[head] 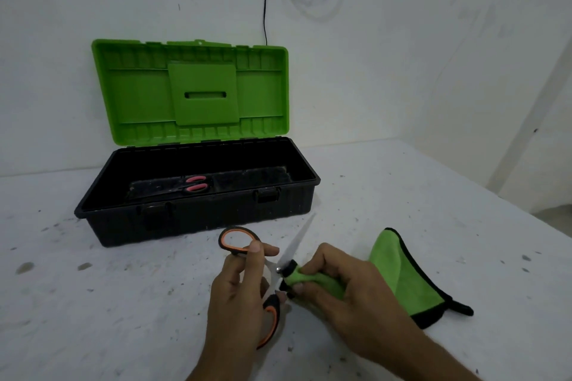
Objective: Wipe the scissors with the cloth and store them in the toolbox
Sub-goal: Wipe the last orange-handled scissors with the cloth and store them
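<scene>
Left hand (238, 297) grips scissors (272, 317), right (346, 284), seemingly, cloth (405, 275)

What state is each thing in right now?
Toolbox: open, lid upright.
Orange scissors: spread open, held in left hand.
Pink scissors: closed, lying inside toolbox.
Cloth: one end bunched against a blade of the orange scissors, rest on table.
Left hand: grips orange scissors.
Right hand: grips cloth.
</scene>
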The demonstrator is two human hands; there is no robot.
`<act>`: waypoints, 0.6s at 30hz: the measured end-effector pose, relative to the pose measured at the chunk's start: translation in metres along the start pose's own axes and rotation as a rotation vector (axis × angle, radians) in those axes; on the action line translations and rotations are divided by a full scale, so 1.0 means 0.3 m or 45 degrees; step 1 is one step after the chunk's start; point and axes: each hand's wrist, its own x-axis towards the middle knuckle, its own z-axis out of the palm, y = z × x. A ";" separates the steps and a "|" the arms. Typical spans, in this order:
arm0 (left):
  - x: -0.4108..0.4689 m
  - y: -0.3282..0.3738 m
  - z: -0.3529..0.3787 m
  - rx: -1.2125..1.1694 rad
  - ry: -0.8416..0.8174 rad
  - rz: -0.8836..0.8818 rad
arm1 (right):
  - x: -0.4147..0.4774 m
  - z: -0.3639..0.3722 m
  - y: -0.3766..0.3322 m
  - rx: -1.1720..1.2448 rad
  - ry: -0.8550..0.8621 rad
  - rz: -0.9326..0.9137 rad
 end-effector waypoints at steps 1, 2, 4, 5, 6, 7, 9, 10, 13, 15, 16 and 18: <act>0.009 0.004 -0.005 -0.005 0.025 -0.006 | 0.001 -0.019 0.011 -0.014 -0.021 0.014; 0.019 0.011 -0.010 -0.020 0.048 -0.007 | 0.001 -0.040 0.021 -0.033 -0.025 0.032; 0.041 0.028 -0.025 -0.042 0.081 0.021 | -0.009 -0.082 0.045 -0.102 0.039 0.042; 0.050 0.036 -0.032 -0.031 0.093 0.053 | -0.017 -0.097 0.055 -0.092 0.097 0.057; 0.056 0.041 -0.040 -0.001 0.107 0.094 | -0.022 -0.109 0.060 -0.037 0.161 0.093; 0.056 0.045 -0.044 0.031 0.121 0.133 | -0.025 -0.118 0.064 0.045 0.226 0.139; 0.051 0.043 -0.045 0.045 0.135 0.188 | -0.019 -0.127 0.060 0.172 0.323 0.226; 0.045 0.038 -0.042 0.049 0.127 0.208 | -0.013 -0.126 0.055 0.202 0.346 0.264; 0.015 0.031 -0.021 0.049 0.064 0.258 | 0.000 -0.111 0.033 0.232 0.370 0.323; -0.003 0.028 -0.006 0.035 0.007 0.259 | 0.003 -0.096 0.018 0.260 0.339 0.334; -0.009 0.028 -0.002 0.047 -0.032 0.267 | 0.005 -0.088 0.009 0.277 0.314 0.344; -0.010 0.018 -0.002 0.121 -0.086 0.328 | 0.009 -0.080 -0.006 0.314 0.286 0.369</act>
